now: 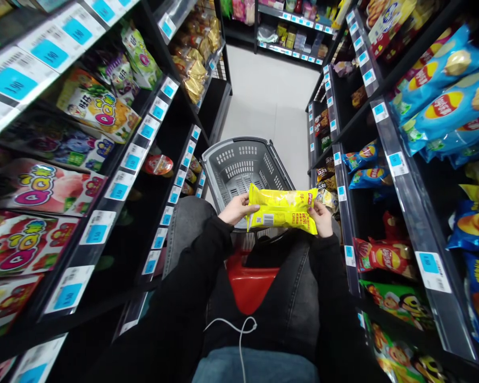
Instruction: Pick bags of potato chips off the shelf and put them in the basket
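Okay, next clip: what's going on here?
A person in a store aisle holds a yellow snack bag by its two ends, the left hand on one and the right hand on the other, with a barcode showing. Just beyond it is a grey shopping basket. Shelves of packaged snacks line both sides, with blue bags of chips on the right.

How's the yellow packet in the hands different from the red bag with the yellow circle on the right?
The yellow packet is mostly yellow, while the red bag is mostly red. The left hand and right hand hold the yellow packet; the red bag sits on a shelf. Both look like shiny snack bags.
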A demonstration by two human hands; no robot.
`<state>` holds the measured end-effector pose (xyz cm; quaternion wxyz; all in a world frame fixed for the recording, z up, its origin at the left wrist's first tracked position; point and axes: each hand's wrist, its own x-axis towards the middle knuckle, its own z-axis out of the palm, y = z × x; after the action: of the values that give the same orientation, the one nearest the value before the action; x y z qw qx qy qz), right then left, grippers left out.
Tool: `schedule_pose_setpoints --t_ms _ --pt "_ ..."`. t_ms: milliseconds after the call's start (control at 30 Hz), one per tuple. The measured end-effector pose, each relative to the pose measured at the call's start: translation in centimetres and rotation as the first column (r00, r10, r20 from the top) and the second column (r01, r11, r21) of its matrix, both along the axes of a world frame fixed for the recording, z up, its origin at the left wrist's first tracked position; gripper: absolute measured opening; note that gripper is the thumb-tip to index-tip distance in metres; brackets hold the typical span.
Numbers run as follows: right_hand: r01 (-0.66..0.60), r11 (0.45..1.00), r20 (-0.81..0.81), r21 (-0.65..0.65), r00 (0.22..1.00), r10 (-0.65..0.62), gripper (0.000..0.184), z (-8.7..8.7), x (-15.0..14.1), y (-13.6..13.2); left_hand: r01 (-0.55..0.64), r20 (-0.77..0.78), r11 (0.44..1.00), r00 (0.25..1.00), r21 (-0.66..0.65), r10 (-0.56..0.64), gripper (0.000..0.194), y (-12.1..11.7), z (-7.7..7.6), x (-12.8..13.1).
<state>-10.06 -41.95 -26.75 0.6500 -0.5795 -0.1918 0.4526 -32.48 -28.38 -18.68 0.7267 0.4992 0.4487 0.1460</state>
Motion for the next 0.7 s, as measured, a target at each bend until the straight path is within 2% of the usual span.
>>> schedule_pose_setpoints --t_ms 100,200,267,333,367,400,467,533,600,667,700 --pt "0.060 0.998 -0.053 -0.009 0.997 -0.061 0.050 -0.3 -0.4 0.2 -0.050 0.001 0.994 0.999 0.099 0.050 0.064 0.2 -0.6 0.3" --pt "0.118 0.993 0.022 -0.012 0.993 -0.118 0.048 -0.5 -0.3 0.8 -0.113 0.008 0.966 0.993 0.233 0.114 0.061 0.4 -1.0 0.5" --pt "0.111 0.993 0.102 -0.031 0.989 -0.107 0.048 -0.4 0.1 1.4 -0.143 0.013 0.935 0.989 0.326 0.147 0.059 0.6 -0.8 0.6" --pt "0.038 0.997 0.101 -0.073 0.994 -0.030 0.048 -0.1 0.8 2.2 -0.160 0.014 0.898 0.985 0.409 0.169 0.052 0.8 -0.4 0.5" --pt "-0.029 0.996 0.037 -0.088 0.999 0.033 0.049 0.2 1.2 2.7 -0.165 0.015 0.881 0.984 0.444 0.177 0.048 0.9 -0.1 0.4" --pt "-0.119 0.989 -0.064 -0.088 0.991 0.113 0.052 0.5 1.6 3.2 -0.170 0.019 0.867 0.983 0.469 0.183 0.043 0.9 0.2 0.2" --pt "-0.326 0.945 -0.289 -0.042 0.909 0.300 0.061 0.9 2.3 4.4 -0.148 0.038 0.839 0.988 0.523 0.150 0.034 1.1 0.7 -0.2" --pt "-0.474 0.880 -0.368 -0.024 0.823 0.433 0.064 0.7 2.7 5.9 -0.050 0.020 0.782 0.999 0.621 0.047 0.023 1.4 1.0 -0.6" --pt "-0.519 0.849 -0.282 -0.100 0.833 0.476 0.055 -0.1 2.7 7.6 0.144 -0.144 0.674 0.988 0.724 -0.057 0.023 1.7 1.1 -1.2" --pt "-0.486 0.854 -0.151 -0.185 0.873 0.464 0.050 -1.7 2.1 9.5 0.365 -0.422 0.574 0.906 0.733 -0.037 0.037 2.1 0.9 -1.9" --pt "-0.461 0.861 -0.101 -0.214 0.887 0.450 0.050 -2.7 1.6 10.5 0.454 -0.551 0.553 0.834 0.699 0.012 0.043 2.2 0.7 -2.3"
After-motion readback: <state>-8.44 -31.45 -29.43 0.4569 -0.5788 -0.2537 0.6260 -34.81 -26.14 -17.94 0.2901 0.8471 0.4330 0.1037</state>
